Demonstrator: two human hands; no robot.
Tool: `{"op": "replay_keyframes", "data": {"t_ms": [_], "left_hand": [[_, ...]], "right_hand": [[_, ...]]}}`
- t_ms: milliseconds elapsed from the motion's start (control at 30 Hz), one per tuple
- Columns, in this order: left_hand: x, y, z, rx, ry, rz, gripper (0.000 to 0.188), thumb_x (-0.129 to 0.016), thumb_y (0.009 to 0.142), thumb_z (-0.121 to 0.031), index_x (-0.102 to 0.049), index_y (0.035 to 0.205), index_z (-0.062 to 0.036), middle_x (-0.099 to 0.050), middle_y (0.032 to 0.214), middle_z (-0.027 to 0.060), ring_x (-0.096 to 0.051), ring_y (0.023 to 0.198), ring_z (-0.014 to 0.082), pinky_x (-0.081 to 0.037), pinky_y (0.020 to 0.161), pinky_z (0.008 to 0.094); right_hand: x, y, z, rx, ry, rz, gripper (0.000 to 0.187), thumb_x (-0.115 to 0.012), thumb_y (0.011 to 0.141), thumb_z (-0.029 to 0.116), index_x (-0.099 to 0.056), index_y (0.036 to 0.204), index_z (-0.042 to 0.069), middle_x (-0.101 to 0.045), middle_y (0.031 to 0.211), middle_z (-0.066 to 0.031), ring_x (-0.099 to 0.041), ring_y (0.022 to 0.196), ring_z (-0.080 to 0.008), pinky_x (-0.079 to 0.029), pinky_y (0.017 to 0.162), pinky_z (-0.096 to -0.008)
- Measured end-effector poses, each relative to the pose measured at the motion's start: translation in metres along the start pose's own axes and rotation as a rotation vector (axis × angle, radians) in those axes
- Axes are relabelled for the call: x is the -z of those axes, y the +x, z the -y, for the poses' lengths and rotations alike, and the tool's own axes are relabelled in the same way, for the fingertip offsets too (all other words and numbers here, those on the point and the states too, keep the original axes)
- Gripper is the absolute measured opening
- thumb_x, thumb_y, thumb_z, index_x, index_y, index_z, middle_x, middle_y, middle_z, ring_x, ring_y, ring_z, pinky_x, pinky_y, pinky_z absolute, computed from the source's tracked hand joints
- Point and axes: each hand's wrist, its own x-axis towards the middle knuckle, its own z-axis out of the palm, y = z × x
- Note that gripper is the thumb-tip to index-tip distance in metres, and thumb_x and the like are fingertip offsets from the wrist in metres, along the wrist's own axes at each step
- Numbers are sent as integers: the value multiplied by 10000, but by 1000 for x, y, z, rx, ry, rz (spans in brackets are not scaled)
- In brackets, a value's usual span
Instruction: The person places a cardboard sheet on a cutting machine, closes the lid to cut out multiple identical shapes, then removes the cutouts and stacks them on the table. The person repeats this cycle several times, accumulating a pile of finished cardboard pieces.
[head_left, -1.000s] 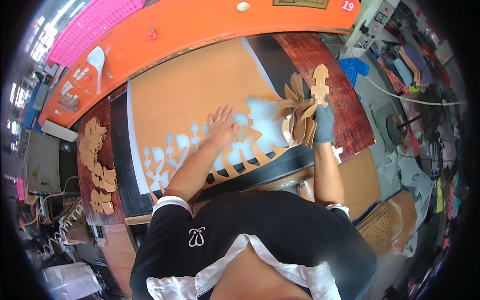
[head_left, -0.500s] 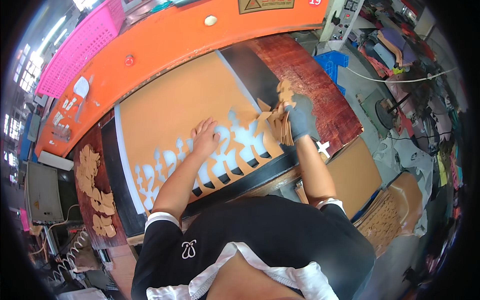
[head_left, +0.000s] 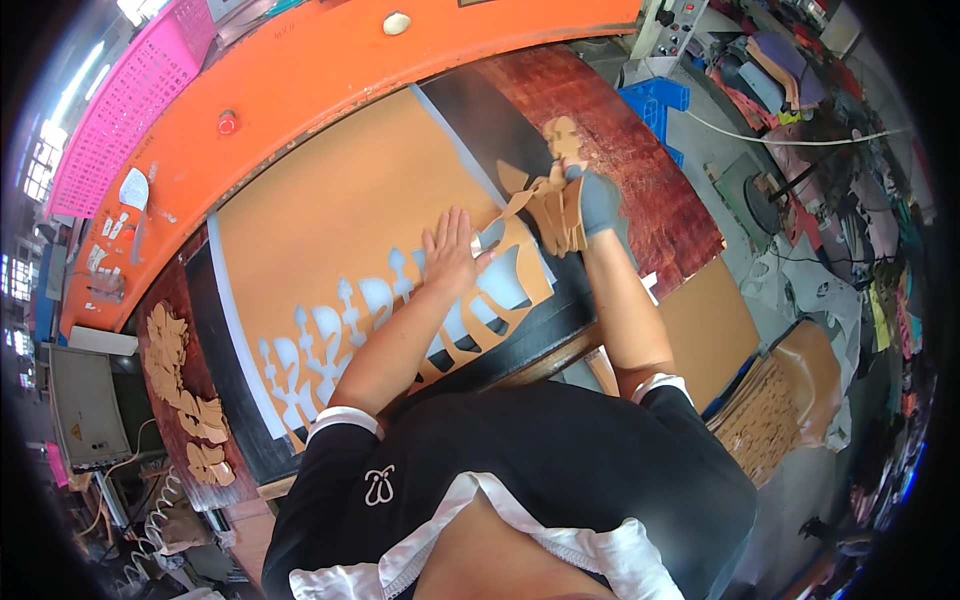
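It's a crowded workshop, and the long orange beam of a machine (head_left: 330,75) fills the far side, with a pink plastic basket (head_left: 135,115) above its left end. In front of it sits a worn, reddish-brown table (head_left: 655,185) carrying a black board (head_left: 495,110). Across the board lies a big tan sheet (head_left: 320,205) on a pale backing (head_left: 443,125). Its far part is whole; a row of shaped openings runs along the edge nearest the person.

The left hand (head_left: 455,250) is bare and laid over that row, fingers spread, gripping nothing that I can see. The right hand (head_left: 600,200), in a grey glove, is clenched around a fanned bundle of tan cut-outs (head_left: 560,218) off the sheet's right edge. More loose pieces (head_left: 165,345) lie in heaps at the table's left end.

I'd judge the near row mostly lifted out, since the openings in view show pale backing or black board, while the broad far part looks uncut.

The left hand and forearm cover some openings, so a piece could remain there. The glove hides part of the bundle and I can't count it; whether the left thumb touches its trailing strip is too blurred to tell.
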Motion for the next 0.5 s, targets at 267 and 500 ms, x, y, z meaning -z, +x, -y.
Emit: {"op": "replay_keyframes", "data": {"t_ms": [267, 500], "left_hand": [[-4, -2, 0, -8, 6, -39, 850, -491, 904, -472, -72, 1466, 8, -59, 1548, 156, -28, 1438, 271, -51, 1139, 483], [-11, -3, 5, -83, -8, -145, 834, -571, 876, -407, -133, 1456, 3, -71, 1539, 171, -73, 1426, 305, -77, 1132, 488]], "right_hand": [[13, 79, -2, 25, -140, 29, 272, -589, 896, 257, -631, 1011, 14, -612, 844, -35, -557, 737, -120, -453, 666, -265], [-8, 150, 0, 88, -625, 54, 343, -589, 855, 338, -656, 962, 19, -637, 858, -67, -568, 737, -136, -456, 662, -290]]}}
